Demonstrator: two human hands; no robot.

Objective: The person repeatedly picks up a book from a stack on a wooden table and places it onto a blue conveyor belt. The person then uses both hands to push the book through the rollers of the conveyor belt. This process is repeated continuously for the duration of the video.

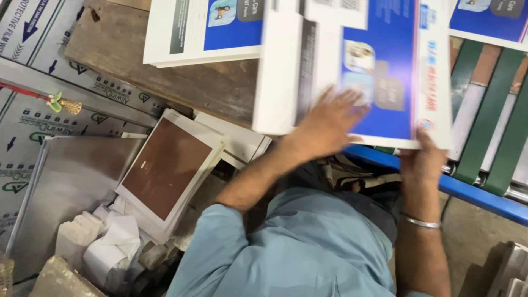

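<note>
Silvery sheet metal [71, 181] at far left, lying flat, with crumpled white paper scraps [110, 242] heaped at its lower edge. Just right of it, a stack of brown-faced printed sheets [165, 170] with white borders, tilted and resting against a worn wooden board [165, 71]. On that board, a white and blue printed stack [203, 27], squared off at the upper edge of view. Past the middle, left hand [330, 124] — fingers spread, palm pressed flat on the top of a blue and white sheet stack [385, 71], blurred. Same stack gripped at its near edge by the right hand [423, 159], fingers curled under, thumb side on top; a metal bangle [421, 221] around that wrist. Stack held over a blue machine rail [473, 192], touching or just above — cannot tell which. Farther right, green conveyor belts [489, 132] running up and away, another blue printed sheet [489, 22] lying across their far end
</note>
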